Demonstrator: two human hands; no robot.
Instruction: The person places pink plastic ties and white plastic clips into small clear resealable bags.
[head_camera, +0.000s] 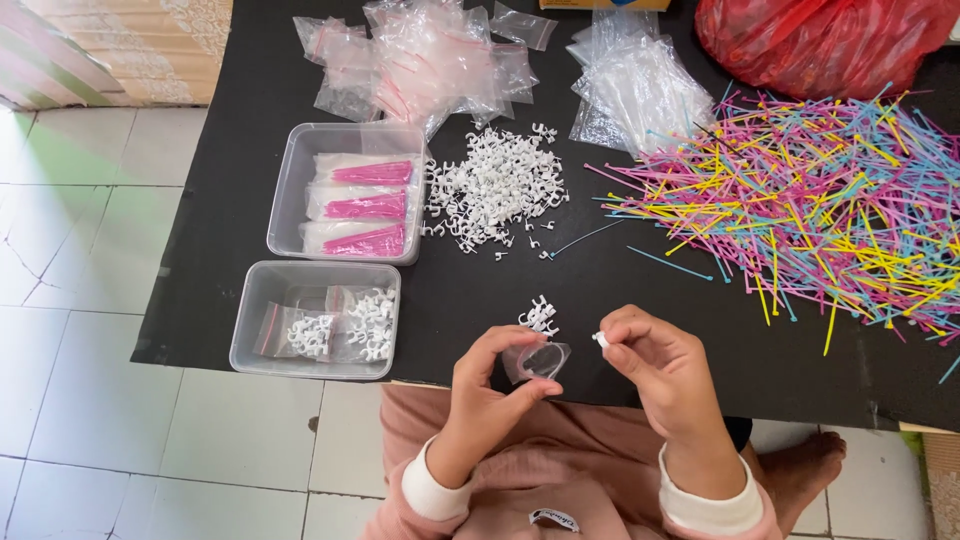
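Seen from above at the near edge of a black counter (620, 300). Left hand (490, 390) curled, thumb and fingertips pinching the mouth of a small clear bag (542, 360) and holding it agape, wrist bent inward, pink cuffed sleeve below. Right hand (660, 375) nearly closed, thumb and forefinger nipping one white clip (600, 340) just beside the bag's mouth, knuckles up, forearm angled in from the lower right. Bag opening turned toward the right hand, its long axis lying roughly left to right; the clip too small to tell its axis. Spread across the far right, coloured cable ties (800, 200). At centre, a heap of white clips (495, 190). Just beyond the hands, a small cluster of clips (540, 315).
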